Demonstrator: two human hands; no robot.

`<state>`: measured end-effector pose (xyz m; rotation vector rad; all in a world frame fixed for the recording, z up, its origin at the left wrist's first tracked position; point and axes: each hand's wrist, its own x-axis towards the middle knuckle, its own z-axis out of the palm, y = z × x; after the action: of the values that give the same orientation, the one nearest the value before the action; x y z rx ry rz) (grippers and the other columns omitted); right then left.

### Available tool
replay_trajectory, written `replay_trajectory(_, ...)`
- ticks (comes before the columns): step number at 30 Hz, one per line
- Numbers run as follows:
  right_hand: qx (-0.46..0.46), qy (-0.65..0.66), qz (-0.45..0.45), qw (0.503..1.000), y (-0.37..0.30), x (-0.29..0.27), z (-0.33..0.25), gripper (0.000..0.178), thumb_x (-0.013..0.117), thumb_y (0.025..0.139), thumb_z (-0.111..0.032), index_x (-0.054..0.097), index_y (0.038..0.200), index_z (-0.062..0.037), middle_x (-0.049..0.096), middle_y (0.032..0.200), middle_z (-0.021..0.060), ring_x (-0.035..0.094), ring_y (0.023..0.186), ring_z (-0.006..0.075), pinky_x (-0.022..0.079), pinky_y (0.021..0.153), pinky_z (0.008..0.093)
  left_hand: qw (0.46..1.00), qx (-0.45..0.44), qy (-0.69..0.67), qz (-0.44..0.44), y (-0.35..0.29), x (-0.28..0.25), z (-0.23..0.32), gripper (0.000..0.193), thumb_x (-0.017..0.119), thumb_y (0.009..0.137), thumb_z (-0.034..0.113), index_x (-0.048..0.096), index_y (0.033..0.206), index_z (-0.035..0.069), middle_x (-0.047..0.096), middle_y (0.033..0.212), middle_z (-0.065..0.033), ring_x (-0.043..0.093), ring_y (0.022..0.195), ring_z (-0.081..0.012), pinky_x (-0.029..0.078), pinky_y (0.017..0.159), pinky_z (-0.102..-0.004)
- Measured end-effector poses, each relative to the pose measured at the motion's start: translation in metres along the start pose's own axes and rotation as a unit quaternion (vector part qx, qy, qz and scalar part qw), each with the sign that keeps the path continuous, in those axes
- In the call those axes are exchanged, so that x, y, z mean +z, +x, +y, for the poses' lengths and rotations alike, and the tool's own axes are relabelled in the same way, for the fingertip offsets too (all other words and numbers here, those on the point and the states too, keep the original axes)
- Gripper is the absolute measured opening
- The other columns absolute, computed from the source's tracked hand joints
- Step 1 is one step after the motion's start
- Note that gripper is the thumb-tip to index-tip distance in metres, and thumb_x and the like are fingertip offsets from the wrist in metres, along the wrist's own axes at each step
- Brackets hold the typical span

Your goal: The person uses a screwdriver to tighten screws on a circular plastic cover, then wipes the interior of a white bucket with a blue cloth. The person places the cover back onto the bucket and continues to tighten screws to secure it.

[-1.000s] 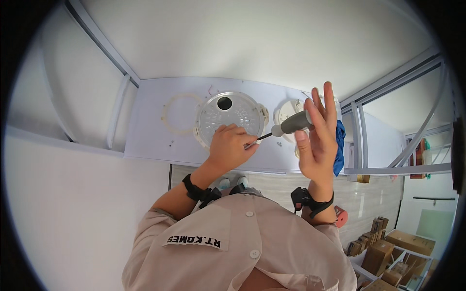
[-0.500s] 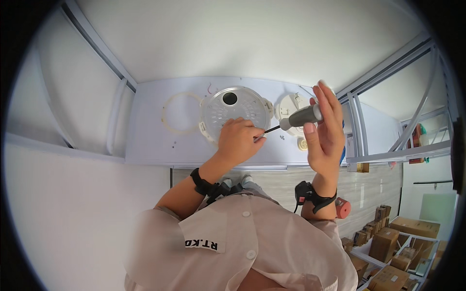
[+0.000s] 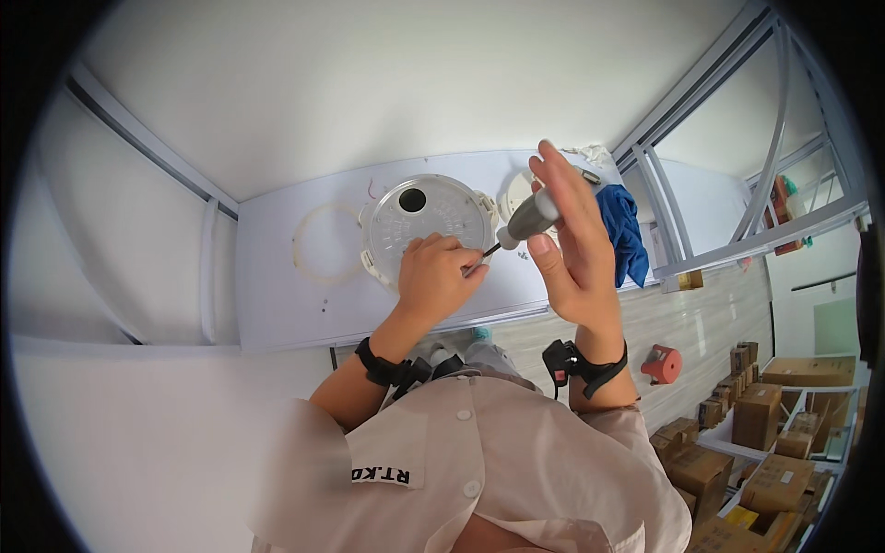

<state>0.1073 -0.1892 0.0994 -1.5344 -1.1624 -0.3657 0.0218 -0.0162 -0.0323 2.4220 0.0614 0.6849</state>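
Note:
A round, pale grey pot lid (image 3: 442, 198) with a dark round hole (image 3: 412, 200) lies on the white table. Over its near right edge, my left hand (image 3: 431, 281) is closed, thumb and forefinger pinching the thin shaft of a screwdriver (image 3: 531, 219). The tip is hidden by those fingers. My right hand (image 3: 583, 253) is raised with fingers stretched out and thumb apart, the butt of the grey handle resting against its palm side. Partly behind the screwdriver sits a white round part (image 3: 513, 195). Small screws (image 3: 524, 255) lie near the shaft.
A cream ring (image 3: 297, 251) lies on the table to the left, a short red wire (image 3: 371, 190) behind it. Blue cloth (image 3: 623, 235) hangs over the right end near a metal frame (image 3: 666, 207). A red stool (image 3: 662, 365) and cardboard boxes (image 3: 758, 413) stand at the lower right.
The whole view has shifted, showing more of the blue cloth at right. My right hand and the screwdriver handle have come slightly closer to my left hand, which keeps its pinch.

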Motion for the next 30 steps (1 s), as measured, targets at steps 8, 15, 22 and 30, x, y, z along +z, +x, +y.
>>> replay_trajectory(8, -0.027, -0.167, 0.088, 0.982, -0.007, 0.004, 0.017, 0.063, 0.104, 0.073, -0.021, 0.082, 0.131, -0.0130, 0.050, 0.095, 0.0015, 0.048, 0.081, 0.0179, 0.043, 0.069, 0.0311, 1.000, 0.005, 0.003, 0.008, 0.001, 0.000, 0.004, 0.009, 0.091, 0.076, 0.023, 0.085, 0.083, 0.019, 0.066, 0.071, 0.0039, 0.065, 0.077, -0.0211, 0.048, 0.076, -0.0406)
replay_trajectory(15, 0.054, 0.041, 0.021, 0.997, -0.004, -0.002, -0.003, 0.055, 0.088, 0.088, -0.003, 0.076, 0.141, -0.0067, 0.070, 0.141, 0.0192, 0.070, 0.122, 0.0327, 0.058, 0.097, 0.0373, 1.000, -0.009, -0.010, 0.012, -0.001, 0.000, 0.000, 0.011, 0.092, 0.075, 0.023, 0.086, 0.083, 0.019, 0.069, 0.073, 0.0039, 0.066, 0.078, -0.0211, 0.049, 0.076, -0.0408)
replay_trajectory(22, -0.016, -0.096, 0.066, 0.993, -0.005, -0.002, 0.017, 0.060, 0.102, 0.072, -0.014, 0.082, 0.128, -0.0071, 0.064, 0.100, 0.0047, 0.059, 0.087, 0.0188, 0.049, 0.075, 0.0324, 1.000, -0.009, -0.002, 0.002, 0.001, -0.001, 0.003, 0.011, 0.093, 0.075, 0.022, 0.086, 0.083, 0.018, 0.070, 0.073, 0.0044, 0.067, 0.078, -0.0202, 0.049, 0.077, -0.0401)
replay_trajectory(30, 0.025, -0.037, 0.014, 0.999, -0.007, -0.005, 0.005, 0.066, 0.091, 0.083, -0.004, 0.071, 0.147, -0.0052, 0.072, 0.125, 0.0169, 0.069, 0.111, 0.0294, 0.058, 0.094, 0.0384, 1.000, -0.017, 0.004, -0.005, 0.001, -0.003, 0.001, 0.014, 0.095, 0.076, 0.024, 0.086, 0.084, 0.017, 0.073, 0.076, 0.0057, 0.069, 0.078, -0.0194, 0.050, 0.079, -0.0404)
